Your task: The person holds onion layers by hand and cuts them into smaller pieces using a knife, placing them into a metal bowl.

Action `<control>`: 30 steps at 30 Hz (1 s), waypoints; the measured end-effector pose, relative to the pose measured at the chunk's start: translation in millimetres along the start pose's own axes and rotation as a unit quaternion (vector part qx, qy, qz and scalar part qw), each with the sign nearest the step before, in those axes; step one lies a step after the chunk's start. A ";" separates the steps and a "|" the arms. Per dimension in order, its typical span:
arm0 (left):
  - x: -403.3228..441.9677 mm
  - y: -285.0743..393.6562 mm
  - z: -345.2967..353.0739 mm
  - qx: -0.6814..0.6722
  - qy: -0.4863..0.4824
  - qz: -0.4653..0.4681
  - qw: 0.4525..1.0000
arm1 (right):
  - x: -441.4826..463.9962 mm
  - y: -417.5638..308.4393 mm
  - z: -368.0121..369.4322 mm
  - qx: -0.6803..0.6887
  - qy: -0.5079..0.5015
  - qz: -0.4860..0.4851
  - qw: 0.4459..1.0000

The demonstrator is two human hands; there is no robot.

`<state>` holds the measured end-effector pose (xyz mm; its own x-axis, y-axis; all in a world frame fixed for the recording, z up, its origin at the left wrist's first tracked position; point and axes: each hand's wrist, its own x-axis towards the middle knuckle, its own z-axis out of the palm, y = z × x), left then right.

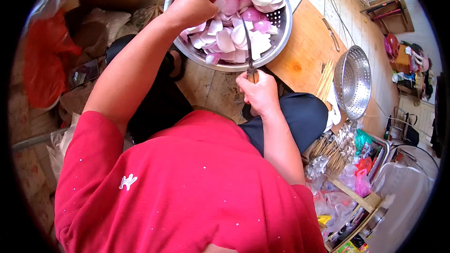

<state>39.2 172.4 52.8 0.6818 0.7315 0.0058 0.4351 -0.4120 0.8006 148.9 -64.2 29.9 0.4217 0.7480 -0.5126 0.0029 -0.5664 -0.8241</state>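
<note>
A metal colander [287, 18] full of cut onion pieces [226, 40] stands at the top centre. Over its left part is my left hand [199, 2], fingers bent down at the onions; what they hold, if anything, is hidden. My right hand [260, 89] is closed round the wooden handle of a knife [248, 42] below the near rim. The thin dark blade points up across the colander, its tip among the onion pieces.
Right of the colander lies a wooden board [300, 42] with another knife [332, 34] and thin skewers [325, 82]. A perforated basket [353, 83] leans beside it. Loaded skewers [335, 150] and plastic bags lie lower right. A red bag [47, 61] hangs left.
</note>
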 end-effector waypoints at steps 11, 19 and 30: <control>14.9 5.9 -40.4 0.016 0.221 0.031 0.975 | -15.2 22.2 7.1 -0.134 -0.049 -0.066 0.988; 57.2 -50.2 -65.8 0.134 0.174 -0.107 0.970 | -15.3 29.2 12.3 -0.167 -0.101 -0.088 0.977; 75.7 -64.0 -55.6 0.150 0.061 -0.237 0.958 | -19.5 26.5 17.1 -0.197 -0.132 -0.086 0.968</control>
<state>30.2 284.3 35.3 0.3002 0.9255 -0.2308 0.8409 -0.1426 0.5221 125.3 -87.8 13.9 0.1383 0.8756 -0.4627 0.4195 -0.4750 -0.7735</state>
